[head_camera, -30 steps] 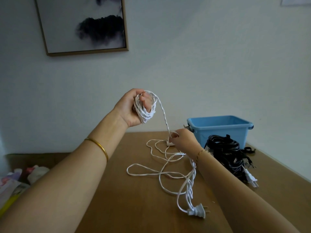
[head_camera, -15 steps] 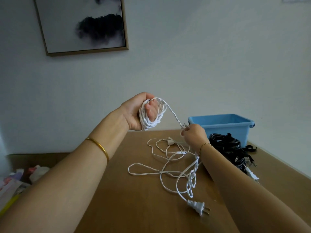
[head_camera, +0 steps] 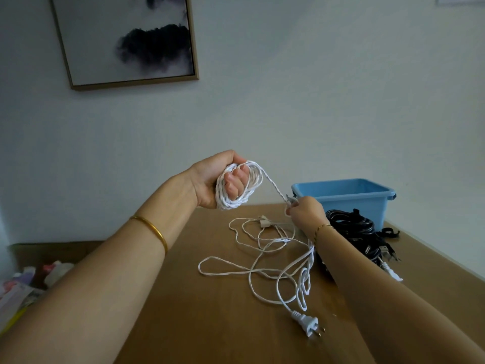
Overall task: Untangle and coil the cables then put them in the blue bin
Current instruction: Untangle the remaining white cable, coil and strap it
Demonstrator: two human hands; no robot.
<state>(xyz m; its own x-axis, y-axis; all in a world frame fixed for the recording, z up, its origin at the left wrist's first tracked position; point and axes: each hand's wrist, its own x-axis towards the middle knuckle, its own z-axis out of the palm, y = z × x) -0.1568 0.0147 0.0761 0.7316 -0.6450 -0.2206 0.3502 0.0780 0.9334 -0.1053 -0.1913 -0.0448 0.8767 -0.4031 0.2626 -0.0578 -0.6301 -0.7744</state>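
My left hand is raised above the table, its fingers curled round a coil of white twisted cable wound about them. A taut strand runs from the coil down to my right hand, which pinches the same cable. The loose rest of the white cable lies in loops on the wooden table and ends in a white two-pin plug. The blue bin stands at the back right. A bundle of black cables lies in front of it.
A framed dark picture hangs on the pale wall. Mixed clutter lies low at the left, beyond the table's edge. A small white inline switch sits among the loops. Black plugs and a white connector lie by the right edge.
My right hand rose from the table with the strand and moved right toward the bin. The left hand tipped lower with the coil, and the plug end slid a little across the table.
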